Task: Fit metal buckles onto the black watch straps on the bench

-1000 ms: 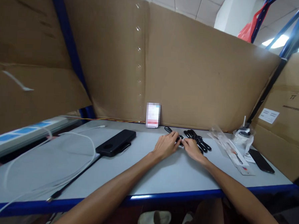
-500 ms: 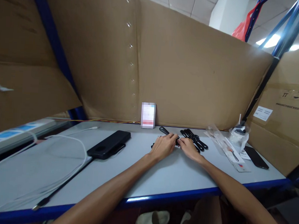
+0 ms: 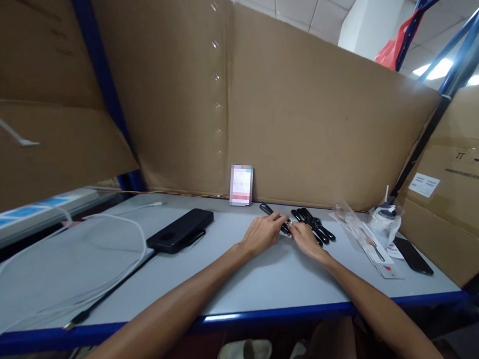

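— Had anything shifted in that last second?

— Hardly. The left hand (image 3: pixel 263 231) and right hand (image 3: pixel 306 237) stayed pinched on the black strap (image 3: pixel 270 209), far back on the table (image 3: pixel 258 279) beside the spare straps (image 3: pixel 319 227). The work on it seemed unfinished.

The left hand (image 3: pixel 263 233) and the right hand (image 3: pixel 306 239) are seen bare, as are both long forearms (the upper arms are cut off by the view's lower edge).
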The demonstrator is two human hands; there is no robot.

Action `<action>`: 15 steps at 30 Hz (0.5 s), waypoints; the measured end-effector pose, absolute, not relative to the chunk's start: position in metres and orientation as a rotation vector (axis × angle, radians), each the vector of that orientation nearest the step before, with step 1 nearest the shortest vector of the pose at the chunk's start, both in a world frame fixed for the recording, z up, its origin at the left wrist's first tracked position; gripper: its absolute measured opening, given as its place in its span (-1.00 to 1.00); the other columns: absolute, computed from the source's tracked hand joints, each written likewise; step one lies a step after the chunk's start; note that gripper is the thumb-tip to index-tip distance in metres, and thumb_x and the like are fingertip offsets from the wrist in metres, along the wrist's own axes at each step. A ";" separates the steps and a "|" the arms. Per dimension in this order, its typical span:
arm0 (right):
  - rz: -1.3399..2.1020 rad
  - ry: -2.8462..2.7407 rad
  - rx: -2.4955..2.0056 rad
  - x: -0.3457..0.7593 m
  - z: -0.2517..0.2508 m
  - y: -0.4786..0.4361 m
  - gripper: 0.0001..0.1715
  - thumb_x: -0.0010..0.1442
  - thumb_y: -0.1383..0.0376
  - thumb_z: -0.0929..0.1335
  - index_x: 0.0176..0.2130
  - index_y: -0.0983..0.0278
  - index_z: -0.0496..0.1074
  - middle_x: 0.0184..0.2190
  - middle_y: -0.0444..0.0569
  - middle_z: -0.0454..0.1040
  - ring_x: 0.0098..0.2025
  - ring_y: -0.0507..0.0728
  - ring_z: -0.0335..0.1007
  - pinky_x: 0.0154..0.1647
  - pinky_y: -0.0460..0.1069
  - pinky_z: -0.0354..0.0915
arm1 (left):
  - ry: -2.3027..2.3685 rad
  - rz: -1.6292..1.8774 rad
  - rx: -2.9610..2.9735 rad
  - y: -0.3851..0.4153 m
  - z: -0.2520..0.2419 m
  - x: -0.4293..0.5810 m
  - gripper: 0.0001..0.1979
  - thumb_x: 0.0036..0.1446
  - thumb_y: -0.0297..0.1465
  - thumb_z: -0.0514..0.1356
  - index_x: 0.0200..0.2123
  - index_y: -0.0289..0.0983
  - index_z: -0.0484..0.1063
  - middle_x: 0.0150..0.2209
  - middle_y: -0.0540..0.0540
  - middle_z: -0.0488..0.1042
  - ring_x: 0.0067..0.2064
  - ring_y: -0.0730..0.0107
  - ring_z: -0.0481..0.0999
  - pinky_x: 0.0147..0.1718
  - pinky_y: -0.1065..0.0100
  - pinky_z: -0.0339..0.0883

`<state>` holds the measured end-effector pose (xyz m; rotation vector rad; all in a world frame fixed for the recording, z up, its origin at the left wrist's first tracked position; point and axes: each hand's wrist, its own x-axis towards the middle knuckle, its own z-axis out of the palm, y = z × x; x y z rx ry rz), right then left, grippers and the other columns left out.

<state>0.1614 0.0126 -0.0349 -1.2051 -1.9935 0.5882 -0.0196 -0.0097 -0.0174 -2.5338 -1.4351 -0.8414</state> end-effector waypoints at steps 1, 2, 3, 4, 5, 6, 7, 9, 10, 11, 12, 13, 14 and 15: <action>0.601 -1.979 -1.204 0.162 -0.034 0.013 -0.53 0.38 0.21 0.22 -0.54 0.26 0.35 -0.59 -0.06 0.40 -0.41 0.13 0.38 -0.32 -0.04 0.15 | -1.488 -0.990 -2.500 -0.008 -0.018 -0.020 -0.69 0.32 -0.44 0.01 0.05 -0.17 0.42 -0.15 -0.15 0.52 -0.24 0.25 0.55 -0.33 0.34 0.27; 0.616 -1.962 -1.206 0.163 -0.032 0.013 -0.53 0.37 0.20 0.22 -0.54 0.27 0.36 -0.60 -0.07 0.40 -0.42 0.12 0.37 -0.32 -0.05 0.15 | -1.550 -1.154 -2.451 -0.006 -0.019 -0.020 -0.69 0.34 -0.42 0.00 0.07 -0.19 0.39 -0.19 -0.13 0.53 -0.26 0.27 0.54 -0.33 0.34 0.27; 0.637 -1.943 -1.212 0.164 -0.031 0.014 -0.53 0.37 0.19 0.22 -0.53 0.27 0.37 -0.61 -0.07 0.38 -0.44 0.11 0.36 -0.34 -0.05 0.14 | -1.614 -1.324 -2.390 -0.003 -0.020 -0.021 -0.71 0.34 -0.40 -0.01 0.06 -0.20 0.37 -0.25 -0.10 0.52 -0.30 0.29 0.52 -0.34 0.35 0.27; 0.667 -1.919 -1.218 0.164 -0.031 0.016 -0.53 0.36 0.18 0.21 -0.52 0.28 0.38 -0.62 -0.09 0.37 -0.47 0.10 0.33 -0.37 -0.05 0.13 | -1.672 -1.488 -2.326 -0.001 -0.020 -0.021 -0.72 0.34 -0.39 -0.02 0.04 -0.21 0.35 -0.32 -0.06 0.50 -0.34 0.31 0.50 -0.36 0.35 0.27; 0.703 -1.889 -1.222 0.165 -0.031 0.017 -0.53 0.36 0.16 0.21 -0.51 0.29 0.39 -0.63 -0.10 0.35 -0.50 0.08 0.29 -0.41 -0.05 0.11 | -1.719 -1.640 -2.265 0.002 -0.020 -0.021 -0.75 0.33 -0.38 -0.02 0.01 -0.21 0.35 -0.39 -0.01 0.47 -0.39 0.34 0.46 -0.38 0.37 0.26; 0.742 -1.850 -1.219 0.166 -0.031 0.019 -0.52 0.35 0.13 0.21 -0.50 0.29 0.39 -0.63 -0.11 0.33 -0.53 0.06 0.25 -0.44 -0.06 0.09 | -1.751 -1.775 -2.211 0.004 -0.021 -0.021 -0.77 0.32 -0.37 -0.02 -0.03 -0.21 0.34 -0.44 0.02 0.42 -0.43 0.36 0.42 -0.41 0.38 0.24; 0.780 -1.807 -1.210 0.166 -0.032 0.020 -0.52 0.34 0.10 0.21 -0.49 0.29 0.39 -0.63 -0.11 0.32 -0.56 0.05 0.22 -0.46 -0.06 0.07 | -1.765 -1.892 -2.172 0.006 -0.021 -0.022 -0.80 0.31 -0.36 -0.01 -0.07 -0.20 0.34 -0.47 0.05 0.39 -0.46 0.38 0.39 -0.44 0.39 0.22; 0.838 -1.734 -1.181 0.167 -0.032 0.022 -0.50 0.32 0.05 0.22 -0.49 0.29 0.39 -0.63 -0.12 0.31 -0.58 0.03 0.18 -0.49 -0.06 0.06 | -1.763 -2.069 -2.147 0.008 -0.021 -0.021 -0.85 0.28 -0.34 0.01 -0.16 -0.20 0.33 -0.51 0.07 0.34 -0.49 0.41 0.35 -0.48 0.41 0.18; 0.856 -1.713 -1.169 0.167 -0.032 0.023 -0.50 0.31 0.03 0.22 -0.50 0.29 0.38 -0.63 -0.12 0.30 -0.58 0.03 0.17 -0.50 -0.06 0.07 | -1.761 -2.136 -2.160 0.009 -0.022 -0.021 -0.86 0.26 -0.32 0.02 -0.19 -0.21 0.32 -0.52 0.08 0.32 -0.50 0.42 0.33 -0.50 0.42 0.16; 0.871 -1.699 -1.159 0.167 -0.032 0.023 -0.50 0.30 0.01 0.23 -0.49 0.29 0.38 -0.64 -0.13 0.29 -0.59 0.03 0.16 -0.50 -0.06 0.07 | -1.764 -2.195 -2.184 0.010 -0.022 -0.020 -0.86 0.25 -0.30 0.03 -0.21 -0.21 0.32 -0.54 0.09 0.30 -0.52 0.43 0.31 -0.51 0.43 0.15; 0.886 -1.690 -1.152 0.166 -0.031 0.022 -0.50 0.30 0.01 0.23 -0.49 0.29 0.38 -0.65 -0.14 0.27 -0.59 0.03 0.15 -0.51 -0.06 0.06 | -1.771 -2.247 -2.216 0.010 -0.023 -0.019 -0.85 0.25 -0.27 0.04 -0.23 -0.21 0.32 -0.55 0.09 0.28 -0.53 0.44 0.30 -0.53 0.44 0.15; 0.903 -1.685 -1.146 0.166 -0.030 0.021 -0.50 0.29 0.00 0.24 -0.48 0.28 0.38 -0.66 -0.15 0.25 -0.59 0.03 0.15 -0.52 -0.07 0.06 | -1.779 -2.292 -2.247 0.011 -0.024 -0.018 -0.82 0.24 -0.24 0.05 -0.24 -0.21 0.33 -0.56 0.10 0.27 -0.54 0.45 0.29 -0.53 0.44 0.16; 0.917 -1.681 -1.143 0.166 -0.030 0.020 -0.50 0.29 -0.01 0.24 -0.48 0.28 0.39 -0.67 -0.16 0.24 -0.60 0.03 0.14 -0.53 -0.07 0.05 | -1.792 -2.331 -2.264 0.011 -0.025 -0.016 -0.79 0.24 -0.20 0.06 -0.25 -0.21 0.34 -0.57 0.10 0.27 -0.55 0.46 0.28 -0.54 0.45 0.16; 0.923 -1.681 -1.141 0.166 -0.029 0.019 -0.50 0.29 -0.01 0.24 -0.47 0.28 0.39 -0.68 -0.17 0.23 -0.60 0.03 0.14 -0.54 -0.07 0.04 | -1.793 -2.380 -2.268 0.012 -0.026 -0.014 -0.75 0.22 -0.16 0.09 -0.26 -0.22 0.35 -0.58 0.10 0.27 -0.55 0.47 0.28 -0.55 0.45 0.17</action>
